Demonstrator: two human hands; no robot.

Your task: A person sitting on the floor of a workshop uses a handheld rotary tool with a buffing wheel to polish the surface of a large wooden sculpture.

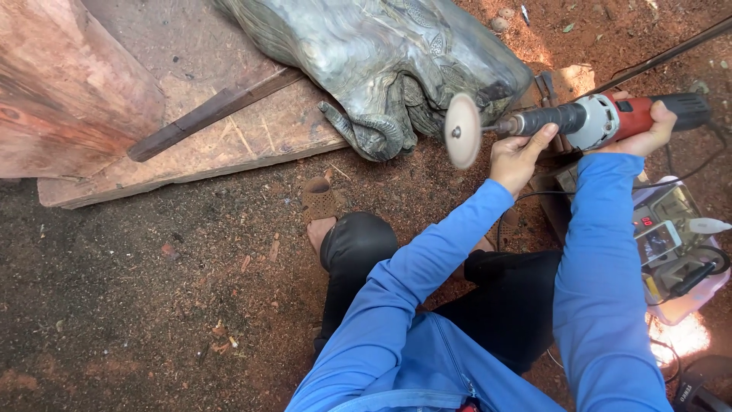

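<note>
I hold a red, grey and black power sander point(602, 118) level in both hands. My left hand point(518, 156) grips its black front neck from below. My right hand point(648, 130) is wrapped around the red body further back. A round, pale sanding disc point(462, 130) sits on the tool's tip, a short way off the right side of a large grey carved wooden sculpture point(381, 61). The sculpture lies on a wooden plank point(213, 145) over reddish, sawdust-covered ground. I am sitting with legs folded, one sandalled foot point(320, 206) pointing toward the carving.
A big reddish wood slab point(61, 91) stands at the upper left, with a dark wooden strip point(206, 114) leaning across the plank. At the right, a pale box point(679, 244) holds small tools and a device with a lit display. Cables trail across the ground there.
</note>
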